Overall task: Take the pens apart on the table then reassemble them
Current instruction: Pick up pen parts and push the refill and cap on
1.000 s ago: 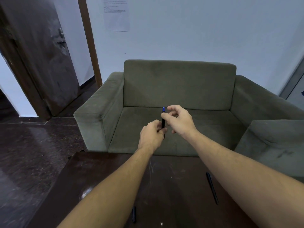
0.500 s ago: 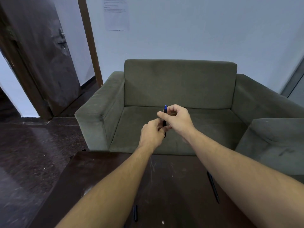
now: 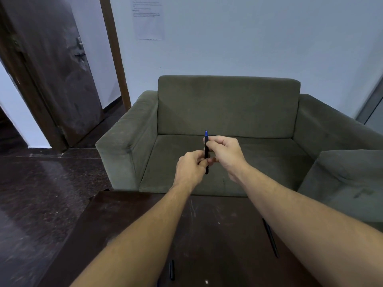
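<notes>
Both my hands hold one black pen (image 3: 206,151) upright in the air beyond the table's far edge. Its blue end sticks up above my fingers. My right hand (image 3: 224,154) pinches the upper part of the pen, and my left hand (image 3: 189,169) grips it lower down. The pen's bottom tip shows below my left thumb. On the dark brown table (image 3: 128,224) another long black pen (image 3: 270,237) lies by my right forearm. A short black pen piece (image 3: 171,269) lies near the front, between my arms.
A grey-green sofa (image 3: 228,112) stands right behind the table, with a second cushion (image 3: 348,183) at the right. At the left there is dark polished floor (image 3: 41,193) and an open dark door (image 3: 53,69). A tiny white speck (image 3: 206,282) lies on the table.
My hands have shifted slightly up and to the right with the pen still upright. More of the pen's lower end now shows below my left hand.
</notes>
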